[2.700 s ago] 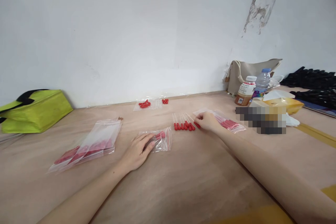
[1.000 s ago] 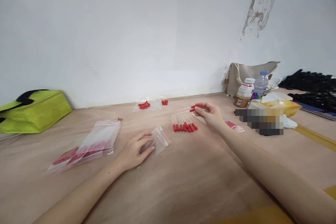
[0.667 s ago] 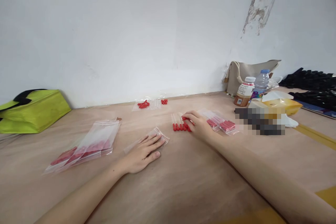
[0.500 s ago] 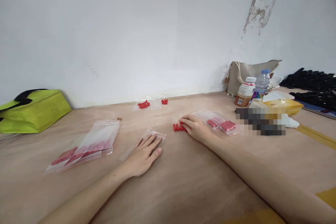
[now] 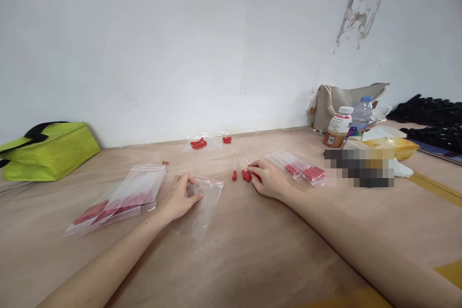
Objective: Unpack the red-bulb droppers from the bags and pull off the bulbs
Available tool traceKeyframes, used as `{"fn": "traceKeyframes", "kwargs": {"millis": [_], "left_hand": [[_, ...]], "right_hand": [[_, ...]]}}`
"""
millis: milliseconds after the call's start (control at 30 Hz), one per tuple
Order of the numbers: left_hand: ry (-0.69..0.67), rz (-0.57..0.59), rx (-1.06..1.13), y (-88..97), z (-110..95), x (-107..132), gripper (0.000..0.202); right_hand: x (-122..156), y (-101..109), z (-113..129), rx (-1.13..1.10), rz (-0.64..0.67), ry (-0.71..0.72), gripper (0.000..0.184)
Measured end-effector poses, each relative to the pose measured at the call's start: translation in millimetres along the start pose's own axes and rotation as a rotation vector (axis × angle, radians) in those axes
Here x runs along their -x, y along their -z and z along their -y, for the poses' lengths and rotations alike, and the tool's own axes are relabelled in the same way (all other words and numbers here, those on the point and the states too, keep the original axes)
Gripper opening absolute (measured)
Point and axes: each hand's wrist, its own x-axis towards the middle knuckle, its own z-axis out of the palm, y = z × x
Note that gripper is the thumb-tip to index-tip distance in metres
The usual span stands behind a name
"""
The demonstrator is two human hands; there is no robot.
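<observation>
My left hand (image 5: 180,198) grips the left side of a clear zip-lock bag (image 5: 207,202) between thumb and fingers. Nothing shows inside that bag, which lies slanted on the table. My right hand (image 5: 266,178) rests with curled fingers on a row of droppers, thin clear tubes with red bulbs (image 5: 246,175). Its fingertips close around the bulbs at the row's right end, partly hiding them. A single dropper (image 5: 234,175) lies a little apart on the left. Beside my right hand are small bags of red-bulbed droppers (image 5: 313,173).
Filled zip-lock bags (image 5: 135,187) lie at the left, near a lime-green bag (image 5: 54,151). More red pieces (image 5: 198,143) sit by the wall. At the right stand a drink bottle (image 5: 338,127), a water bottle (image 5: 363,110), a beige bag (image 5: 321,108) and a yellow tissue pack (image 5: 406,147).
My left hand has gone from lying flat on the zip-lock bag to gripping its left side, and the bag has turned. Under my right hand, one dropper now lies separate from the row.
</observation>
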Motion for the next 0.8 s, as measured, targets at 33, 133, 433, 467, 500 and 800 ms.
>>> {"fn": "traceKeyframes", "kwargs": {"millis": [33, 133, 433, 467, 500, 800], "left_hand": [[0.005, 0.03, 0.061, -0.9, 0, 1, 0.03], [0.067, 0.137, 0.277, -5.0, 0, 2, 0.029], [0.185, -0.044, 0.492, 51.2, 17, -17, 0.048], [0.18, -0.115, 0.467, 65.8, 24, -19, 0.048], [0.185, -0.148, 0.418, 79.4, 32, -21, 0.046], [0.425, -0.121, -0.274, 98.0, 115, -30, 0.034]], "right_hand": [[1, 1, 0, 0.026, 0.005, 0.0, 0.026], [2, 3, 1, 0.108, -0.025, -0.028, 0.025], [0, 1, 10, 0.138, -0.015, 0.053, 0.024], [1, 0, 9, 0.132, -0.031, 0.028, 0.024], [3, 0, 8, 0.127, -0.051, -0.002, 0.024], [-3, 30, -20, 0.128, -0.217, -0.388, 0.037]]}}
